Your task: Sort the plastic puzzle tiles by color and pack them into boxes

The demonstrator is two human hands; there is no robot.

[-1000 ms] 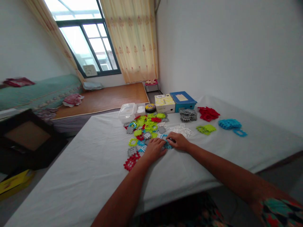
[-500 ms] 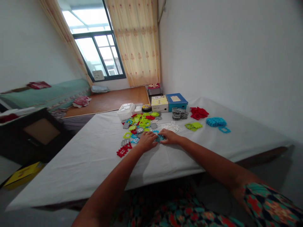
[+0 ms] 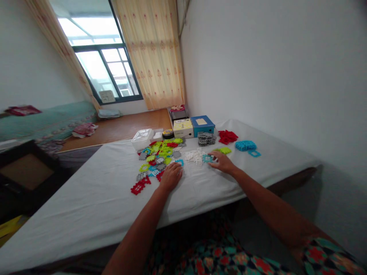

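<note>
Pinched in my right hand (image 3: pixel 223 162) is a blue interlocking plastic building piece (image 3: pixel 207 158) with a notched edge, held at the right end of the white pieces. My left hand (image 3: pixel 172 175) lies palm down at the near right edge of a mixed pile of building pieces (image 3: pixel 164 149), its fingers stretched forward. Just beyond those fingertips is another blue piece (image 3: pixel 180 162), partly covered. Red pieces (image 3: pixel 138 187) lie left of my left hand. White window-like pieces (image 3: pixel 195 155) lie between my hands.
Sorted heaps stand to the right: grey (image 3: pixel 206 138), red (image 3: pixel 228 136), lime green (image 3: pixel 224 150) and blue (image 3: pixel 245 145). Behind are a clear plastic box (image 3: pixel 142 138), a round dark tin (image 3: pixel 168 133), a yellow box (image 3: pixel 183 128) and a blue box (image 3: pixel 203 126). A white cloth covers the table.
My right hand has moved right, away from my left hand, carrying the blue piece. My left hand has come off that piece and stays by the pile. The view has turned slightly right.
</note>
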